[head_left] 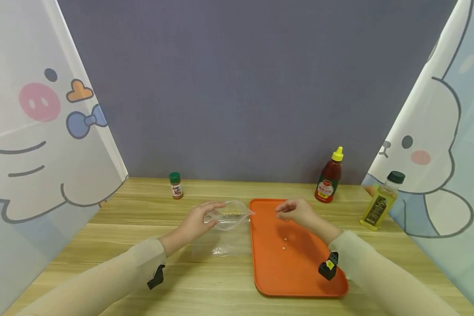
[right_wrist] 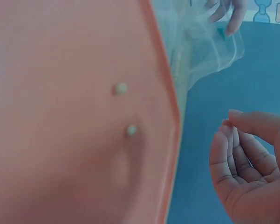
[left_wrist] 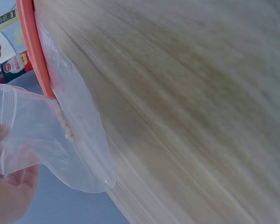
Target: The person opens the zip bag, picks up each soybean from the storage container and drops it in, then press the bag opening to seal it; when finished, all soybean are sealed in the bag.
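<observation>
My left hand [head_left: 199,219] holds a clear zip bag [left_wrist: 25,116] near its zip edge, thumb and fingers spread around its gaping mouth. Several small pale yellow pieces [head_left: 231,213] lie inside the bag, and its lower part hangs just left of the orange tray [head_left: 272,278]. Over the tray's far half is my right hand [head_left: 299,213], fingers bent and the thumb tip close to the index fingertip [right_wrist: 226,122]. I cannot tell whether something tiny sits between them. Two small pale pieces, one nearer [head_left: 283,248] and one farther [head_left: 285,239], lie on the tray.
A small green-capped spice jar [head_left: 176,186] stands at the back left of the wooden table [head_left: 217,283]. Behind the tray is a red sauce bottle [head_left: 328,182] with a yellow cap. An oil bottle [head_left: 380,202] stands at the right. A grey panel [head_left: 229,96] rises behind the table.
</observation>
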`<state>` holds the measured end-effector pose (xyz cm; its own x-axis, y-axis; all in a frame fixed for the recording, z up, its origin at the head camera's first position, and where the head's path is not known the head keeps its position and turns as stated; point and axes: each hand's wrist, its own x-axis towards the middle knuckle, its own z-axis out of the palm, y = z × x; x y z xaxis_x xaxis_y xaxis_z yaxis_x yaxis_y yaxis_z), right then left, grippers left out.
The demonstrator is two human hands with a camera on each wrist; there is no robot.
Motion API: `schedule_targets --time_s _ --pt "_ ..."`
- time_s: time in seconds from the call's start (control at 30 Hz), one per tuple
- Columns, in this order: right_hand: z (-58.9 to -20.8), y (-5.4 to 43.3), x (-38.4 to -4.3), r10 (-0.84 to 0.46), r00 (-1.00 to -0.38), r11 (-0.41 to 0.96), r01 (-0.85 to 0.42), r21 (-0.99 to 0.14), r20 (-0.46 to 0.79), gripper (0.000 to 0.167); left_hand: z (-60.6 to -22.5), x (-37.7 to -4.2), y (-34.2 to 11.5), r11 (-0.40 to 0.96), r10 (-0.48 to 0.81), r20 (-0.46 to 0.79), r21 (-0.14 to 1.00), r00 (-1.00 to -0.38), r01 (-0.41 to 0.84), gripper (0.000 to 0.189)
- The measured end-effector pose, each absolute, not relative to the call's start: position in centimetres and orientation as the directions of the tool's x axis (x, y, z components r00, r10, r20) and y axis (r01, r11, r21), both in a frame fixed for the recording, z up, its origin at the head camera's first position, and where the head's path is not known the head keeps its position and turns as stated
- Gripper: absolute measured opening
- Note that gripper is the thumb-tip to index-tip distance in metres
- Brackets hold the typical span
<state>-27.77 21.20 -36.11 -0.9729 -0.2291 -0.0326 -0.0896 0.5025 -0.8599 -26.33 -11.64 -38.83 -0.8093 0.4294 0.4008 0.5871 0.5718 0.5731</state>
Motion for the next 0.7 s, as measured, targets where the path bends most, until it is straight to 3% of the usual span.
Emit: schedule_targets --time_s 0.13,0.4,0.7 --pt "-36.9 22.5 -27.6 -0.283 -0.959 0.503 -0.123 -0.855 -0.028 0.023 -39.0 -26.4 -11.6 0.571 0.427 0.39 0.584 -0.816 0.578 0.052" --pt "-38.4 24.1 -27.3 -0.484 -0.873 0.484 -0.205 -0.851 -0.065 0.025 -38.9 -26.4 -11.5 0.562 0.431 0.393 0.587 -0.812 0.582 0.052" --pt "-39.4 24.5 -27.1 -0.499 -0.862 0.511 -0.212 -0.833 -0.086 0.021 -39.0 -26.4 -11.6 0.564 0.428 0.38 0.596 -0.82 0.571 0.053"
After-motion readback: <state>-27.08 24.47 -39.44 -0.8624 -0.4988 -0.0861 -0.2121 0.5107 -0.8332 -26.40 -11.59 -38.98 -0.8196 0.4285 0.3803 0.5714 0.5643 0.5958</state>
